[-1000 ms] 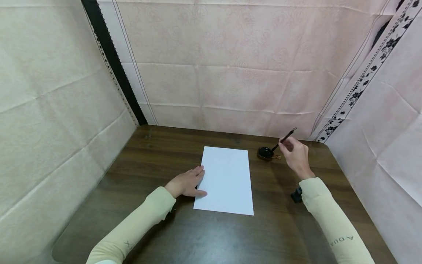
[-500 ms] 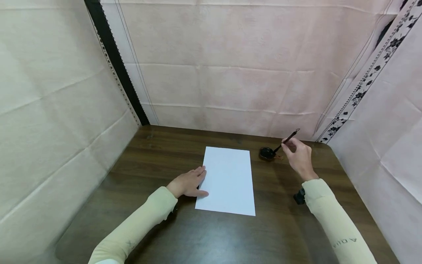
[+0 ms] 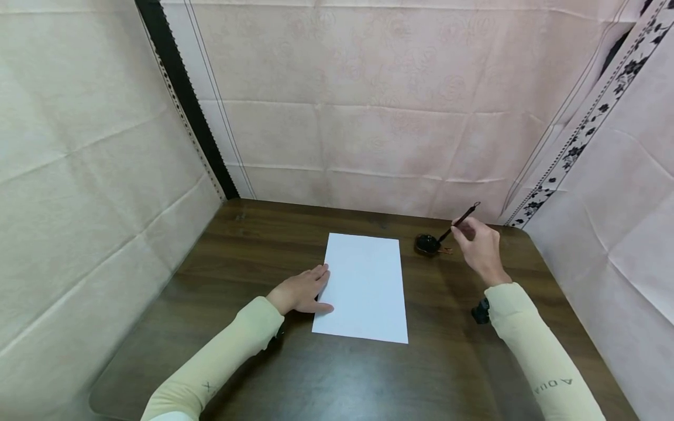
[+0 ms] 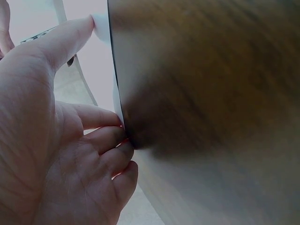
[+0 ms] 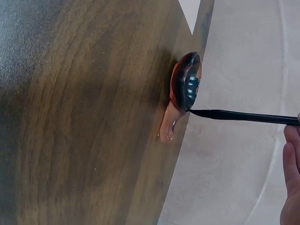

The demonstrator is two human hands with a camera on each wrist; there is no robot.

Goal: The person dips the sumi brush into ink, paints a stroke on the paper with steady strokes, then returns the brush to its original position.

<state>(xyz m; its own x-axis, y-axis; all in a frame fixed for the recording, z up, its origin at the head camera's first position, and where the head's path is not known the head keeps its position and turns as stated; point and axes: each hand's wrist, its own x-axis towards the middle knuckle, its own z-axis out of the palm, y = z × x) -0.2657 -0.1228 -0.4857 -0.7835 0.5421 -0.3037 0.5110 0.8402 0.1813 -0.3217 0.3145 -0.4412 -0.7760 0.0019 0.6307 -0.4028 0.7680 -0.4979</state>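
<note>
A blank white sheet of paper [image 3: 365, 286] lies on the brown wooden table. On its left edge rests my left hand [image 3: 302, 290], fingers and thumb stretched out; in the left wrist view the hand [image 4: 70, 126] touches the paper's edge. To the right of the sheet stands a small dark ink dish [image 3: 425, 244] on a reddish-brown base. My right hand [image 3: 480, 245] pinches a dark writing brush [image 3: 464, 217] between thumb and fingers. In the right wrist view the tip of the brush [image 5: 234, 116] meets the rim of the ink dish [image 5: 186, 84].
The wooden table [image 3: 253, 362] has cloth-covered walls on the left, back and right. The back cloth [image 3: 368, 146] hangs close behind the ink dish and the brush's upper end. Small dark devices are strapped at both wrists.
The view has shifted slightly, so everything sits a little further right. My right hand and the brush stay at the ink dish with barely any movement; the left hand stays on the paper.
</note>
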